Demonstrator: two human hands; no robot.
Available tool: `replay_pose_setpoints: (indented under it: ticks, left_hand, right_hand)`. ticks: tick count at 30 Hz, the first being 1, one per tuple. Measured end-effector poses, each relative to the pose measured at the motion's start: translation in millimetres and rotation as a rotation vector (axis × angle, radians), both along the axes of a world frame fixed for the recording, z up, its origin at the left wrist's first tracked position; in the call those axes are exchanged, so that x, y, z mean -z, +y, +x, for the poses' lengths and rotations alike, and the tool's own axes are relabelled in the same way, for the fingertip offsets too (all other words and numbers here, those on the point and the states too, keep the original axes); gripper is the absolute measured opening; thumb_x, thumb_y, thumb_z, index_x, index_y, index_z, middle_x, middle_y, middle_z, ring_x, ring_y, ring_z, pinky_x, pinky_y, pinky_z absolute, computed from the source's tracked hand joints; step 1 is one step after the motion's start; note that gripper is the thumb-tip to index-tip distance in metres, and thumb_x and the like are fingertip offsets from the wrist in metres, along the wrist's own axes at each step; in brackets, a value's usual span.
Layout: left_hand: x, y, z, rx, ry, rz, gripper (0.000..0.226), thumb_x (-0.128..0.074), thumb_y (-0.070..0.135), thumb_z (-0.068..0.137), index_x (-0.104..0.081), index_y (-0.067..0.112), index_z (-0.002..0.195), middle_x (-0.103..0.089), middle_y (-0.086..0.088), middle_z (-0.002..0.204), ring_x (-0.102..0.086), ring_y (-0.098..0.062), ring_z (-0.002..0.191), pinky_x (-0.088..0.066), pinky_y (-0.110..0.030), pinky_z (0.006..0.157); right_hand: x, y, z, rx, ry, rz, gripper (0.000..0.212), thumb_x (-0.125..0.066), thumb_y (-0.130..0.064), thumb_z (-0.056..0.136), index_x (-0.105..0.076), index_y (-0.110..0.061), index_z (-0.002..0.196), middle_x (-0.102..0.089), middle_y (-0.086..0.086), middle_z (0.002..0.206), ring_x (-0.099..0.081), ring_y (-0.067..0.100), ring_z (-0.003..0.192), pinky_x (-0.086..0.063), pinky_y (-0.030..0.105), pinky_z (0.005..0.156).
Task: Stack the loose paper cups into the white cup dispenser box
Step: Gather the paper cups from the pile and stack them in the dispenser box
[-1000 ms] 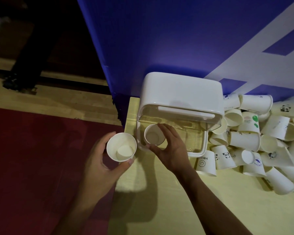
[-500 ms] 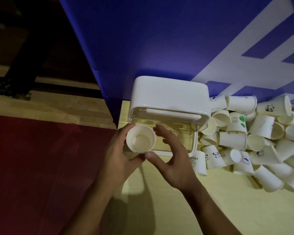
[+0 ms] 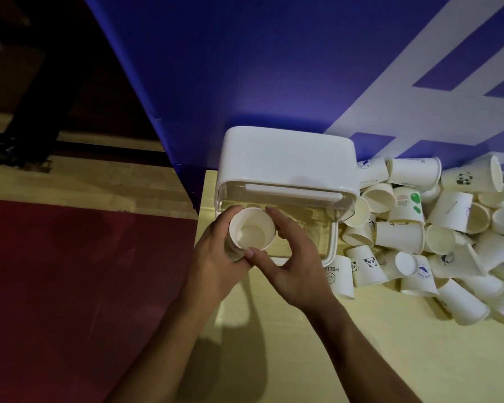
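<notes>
The white cup dispenser box [image 3: 285,158] stands against the blue wall, its lid raised and its clear tray open toward me. A white paper cup [image 3: 252,232] sits upright, mouth up, at the tray's left end. My left hand [image 3: 216,257] wraps the cup's left side. My right hand [image 3: 291,257] holds its right side, thumb touching the left thumb at the cup's near rim. What lies under the cup is hidden. A pile of loose paper cups [image 3: 437,237] lies to the right of the box.
The box and cups rest on a pale yellow table [image 3: 346,344], whose left edge runs just left of the box. A blue and white panel [image 3: 274,68] backs the table. Red and wooden floor [image 3: 70,271] lies to the left.
My left hand has carried its cup rightward from beside the box to the tray's left end. My right hand has shifted from the tray to close around that same cup.
</notes>
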State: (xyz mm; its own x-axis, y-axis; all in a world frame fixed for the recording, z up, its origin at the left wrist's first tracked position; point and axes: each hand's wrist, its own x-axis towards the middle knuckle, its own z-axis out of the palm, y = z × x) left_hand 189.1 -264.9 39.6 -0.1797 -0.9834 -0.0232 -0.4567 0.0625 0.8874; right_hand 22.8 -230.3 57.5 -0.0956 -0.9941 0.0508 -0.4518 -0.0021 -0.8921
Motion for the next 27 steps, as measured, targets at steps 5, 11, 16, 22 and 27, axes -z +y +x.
replay_pose_setpoints:
  ticks: [5, 11, 16, 22, 27]
  left_hand:
    - [-2, -6, -1, -0.007, 0.031, 0.007, 0.077, -0.093, 0.019, 0.075, -0.055, 0.032, 0.141, -0.062, 0.026, 0.127, -0.055, 0.015, 0.116, -0.04, -0.001, 0.087]
    - [17, -9, 2, 0.003, -0.04, 0.058, 0.083, -0.094, 0.027, 0.076, -0.051, 0.034, 0.146, -0.063, 0.01, 0.137, -0.058, -0.001, 0.119, -0.041, -0.002, 0.089]
    - [39, -11, 6, 0.026, -0.128, 0.084, 0.085, -0.091, 0.032, 0.078, -0.045, 0.038, 0.149, -0.06, 0.009, 0.14, -0.059, -0.01, 0.126, -0.055, -0.03, 0.097]
    - [49, -12, 6, 0.062, -0.106, 0.09, 0.08, -0.088, 0.023, 0.079, -0.05, 0.026, 0.15, -0.06, 0.007, 0.144, -0.06, -0.012, 0.126, -0.056, -0.033, 0.096]
    - [47, -15, 9, 0.085, -0.098, 0.108, 0.077, -0.087, 0.021, 0.08, -0.051, 0.029, 0.148, -0.061, 0.011, 0.14, -0.059, -0.008, 0.124, -0.051, -0.021, 0.095]
  right_hand:
    - [1, -9, 2, -0.01, 0.009, 0.015, 0.065, -0.082, -0.04, 0.086, -0.056, -0.023, 0.143, -0.063, -0.014, 0.134, -0.059, 0.005, 0.124, -0.044, 0.016, 0.1]
    - [14, -10, 1, -0.01, 0.034, 0.069, 0.07, -0.083, -0.044, 0.085, -0.053, -0.027, 0.146, -0.06, -0.017, 0.139, -0.054, -0.004, 0.129, -0.042, 0.014, 0.104]
    - [32, -12, 2, -0.021, 0.098, 0.134, 0.073, -0.081, -0.05, 0.085, -0.052, -0.026, 0.147, -0.058, -0.017, 0.143, -0.05, -0.006, 0.131, -0.036, 0.008, 0.105]
    - [47, -14, 2, -0.035, 0.149, 0.179, 0.073, -0.079, -0.05, 0.085, -0.052, -0.024, 0.148, -0.057, -0.012, 0.145, -0.049, -0.002, 0.131, -0.032, 0.005, 0.105]
    - [51, -15, 4, -0.024, 0.164, 0.203, 0.071, -0.079, -0.046, 0.087, -0.051, -0.025, 0.149, -0.056, -0.013, 0.145, -0.044, -0.009, 0.127, -0.027, -0.001, 0.102]
